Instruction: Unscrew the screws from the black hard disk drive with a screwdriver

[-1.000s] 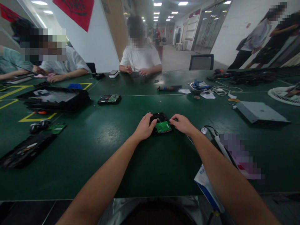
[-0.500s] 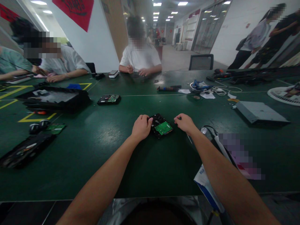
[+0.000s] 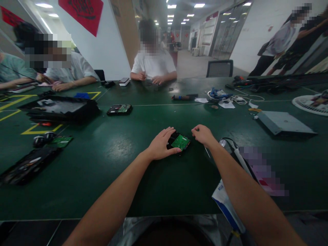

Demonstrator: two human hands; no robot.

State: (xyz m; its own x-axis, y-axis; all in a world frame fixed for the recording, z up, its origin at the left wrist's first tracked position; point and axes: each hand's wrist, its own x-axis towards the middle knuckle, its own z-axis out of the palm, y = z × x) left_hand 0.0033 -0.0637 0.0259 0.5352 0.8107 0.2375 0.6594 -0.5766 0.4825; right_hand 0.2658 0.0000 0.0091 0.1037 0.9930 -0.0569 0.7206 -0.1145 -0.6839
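Note:
A hard drive [image 3: 180,141] with a green circuit board facing up lies on the green table. My left hand [image 3: 164,143] is closed around its left side, thumb along the near edge and fingers over the far edge, hiding part of the black casing. Just right of the drive, apart from it, my right hand [image 3: 202,134] is closed in a pinch. A thin metal rod [image 3: 207,152] sticks out below this hand toward me; its other end is hidden by the fingers.
Another hard drive [image 3: 119,109] lies farther left, near a black plastic tray [image 3: 61,107]. At right are a grey metal box [image 3: 285,123], a cable bundle [image 3: 220,94] and a white-and-blue packet [image 3: 225,205] under my forearm. A person [image 3: 153,65] sits opposite.
My left hand has slid right and spread over the hard drive, its thumb now on the near edge. The drive has shifted slightly toward the right. My right hand has barely moved.

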